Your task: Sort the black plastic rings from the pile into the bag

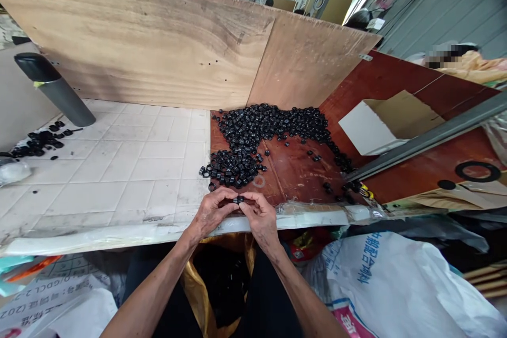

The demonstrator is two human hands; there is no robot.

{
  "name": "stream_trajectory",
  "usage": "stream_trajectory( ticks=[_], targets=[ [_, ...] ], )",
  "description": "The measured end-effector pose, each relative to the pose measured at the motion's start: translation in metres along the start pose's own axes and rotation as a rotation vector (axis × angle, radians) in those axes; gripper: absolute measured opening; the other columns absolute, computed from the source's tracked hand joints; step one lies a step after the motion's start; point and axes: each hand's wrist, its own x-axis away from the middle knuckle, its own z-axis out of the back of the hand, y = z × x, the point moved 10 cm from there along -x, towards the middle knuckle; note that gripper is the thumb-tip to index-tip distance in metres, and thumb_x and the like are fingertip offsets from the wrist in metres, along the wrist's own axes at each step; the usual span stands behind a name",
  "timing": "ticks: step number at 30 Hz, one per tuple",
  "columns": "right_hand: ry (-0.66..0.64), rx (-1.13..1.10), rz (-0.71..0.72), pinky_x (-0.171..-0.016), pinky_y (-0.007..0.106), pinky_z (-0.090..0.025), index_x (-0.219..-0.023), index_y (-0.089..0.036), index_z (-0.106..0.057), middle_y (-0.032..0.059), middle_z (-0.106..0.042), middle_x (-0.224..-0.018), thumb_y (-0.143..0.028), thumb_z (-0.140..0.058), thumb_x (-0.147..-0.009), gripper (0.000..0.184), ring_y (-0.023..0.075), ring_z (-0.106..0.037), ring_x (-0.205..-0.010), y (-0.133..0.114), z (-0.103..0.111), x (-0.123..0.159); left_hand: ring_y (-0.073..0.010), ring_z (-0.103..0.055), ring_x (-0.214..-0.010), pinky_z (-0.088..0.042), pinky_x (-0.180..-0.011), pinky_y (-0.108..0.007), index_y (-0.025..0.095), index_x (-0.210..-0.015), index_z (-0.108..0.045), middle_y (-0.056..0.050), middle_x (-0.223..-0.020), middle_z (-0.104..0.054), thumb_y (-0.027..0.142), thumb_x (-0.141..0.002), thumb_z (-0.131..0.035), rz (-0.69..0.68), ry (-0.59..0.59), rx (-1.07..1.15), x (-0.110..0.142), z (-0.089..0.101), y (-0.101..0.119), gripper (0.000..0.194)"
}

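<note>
Between both hands, just above the table's front edge, is a small black ring-shaped plastic part (238, 200). My left hand (212, 212) pinches its left side between thumb and fingers. From the right, my right hand (259, 216) grips the same part with thumb and forefinger. Just beyond the fingers lies a heap of similar black plastic rings (253, 134), spread over the red-brown board (285, 169). Below the hands an open yellow sack (197, 285) holds dark pieces too dim to make out singly.
A grey bottle (67, 97) with a black lid stands at the left by more black pieces (41, 142). Wooden panels (166, 47) close off the back. To the right are an open cardboard box (372, 127), a slanting metal bar (431, 134) and a white sack (400, 280).
</note>
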Motion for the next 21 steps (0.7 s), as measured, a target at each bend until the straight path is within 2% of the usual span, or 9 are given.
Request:
stream_trajectory(
  ticks=[4,9,13,17,19,21],
  targets=[
    [0.008,0.054,0.011,-0.076,0.032,-0.062,-0.099,-0.021,-0.074,0.0069,-0.077,-0.101,-0.031,-0.071,-0.086,0.017,0.0205,-0.074,-0.084,0.0,0.003,-0.003,-0.0179,-0.071,-0.099,-0.058,-0.087,-0.031,0.02,-0.111,-0.073,-0.008,-0.108,-0.072,0.026,-0.093,-0.072,-0.019,0.001,-0.02,0.0,0.0,0.002,0.019],
    [-0.015,0.152,0.056,-0.074,0.03,-0.06,-0.107,-0.023,-0.076,0.0054,-0.077,-0.096,-0.035,-0.072,-0.087,0.024,0.0201,-0.073,-0.082,-0.005,0.001,-0.008,-0.0182,-0.071,-0.102,-0.058,-0.093,-0.034,0.02,-0.112,-0.073,-0.009,-0.111,-0.073,0.025,-0.093,-0.071,-0.076,0.002,-0.042,0.0,0.001,0.007,0.019],
    [-0.085,0.205,0.067,-0.063,0.026,-0.056,-0.096,-0.022,-0.075,0.0028,-0.075,-0.081,-0.041,-0.066,-0.093,0.021,0.017,-0.069,-0.067,-0.008,-0.006,-0.009,-0.0186,-0.071,-0.102,-0.059,-0.093,-0.034,0.019,-0.111,-0.073,-0.009,-0.111,-0.073,0.026,-0.094,-0.07,-0.081,-0.001,-0.037,0.0,0.001,0.009,0.018],
    [-0.071,0.359,0.084,-0.06,0.025,-0.05,-0.074,-0.021,-0.068,-0.001,-0.063,-0.058,-0.045,-0.056,-0.1,0.038,0.0136,-0.057,-0.052,-0.007,-0.007,-0.009,-0.0193,-0.07,-0.102,-0.058,-0.094,-0.036,0.02,-0.108,-0.074,-0.009,-0.11,-0.073,0.025,-0.095,-0.069,-0.061,-0.044,-0.064,0.0,-0.002,0.011,0.016],
    [-0.037,0.412,0.12,-0.063,0.026,-0.051,-0.074,-0.021,-0.069,0.0006,-0.065,-0.061,-0.044,-0.053,-0.101,0.039,0.0143,-0.059,-0.055,-0.01,-0.007,-0.008,-0.0197,-0.07,-0.102,-0.057,-0.095,-0.037,0.02,-0.107,-0.074,-0.009,-0.109,-0.073,0.025,-0.094,-0.07,-0.049,-0.063,-0.078,0.0,-0.004,0.011,0.015],
    [0.001,0.385,0.16,-0.07,0.028,-0.054,-0.091,-0.02,-0.073,0.005,-0.073,-0.078,-0.042,-0.054,-0.101,0.031,0.0175,-0.067,-0.068,-0.016,-0.005,-0.006,-0.0197,-0.07,-0.102,-0.056,-0.096,-0.037,0.02,-0.108,-0.074,-0.009,-0.108,-0.073,0.026,-0.094,-0.07,-0.032,-0.06,-0.061,0.0,-0.004,0.01,0.015]
  ],
)
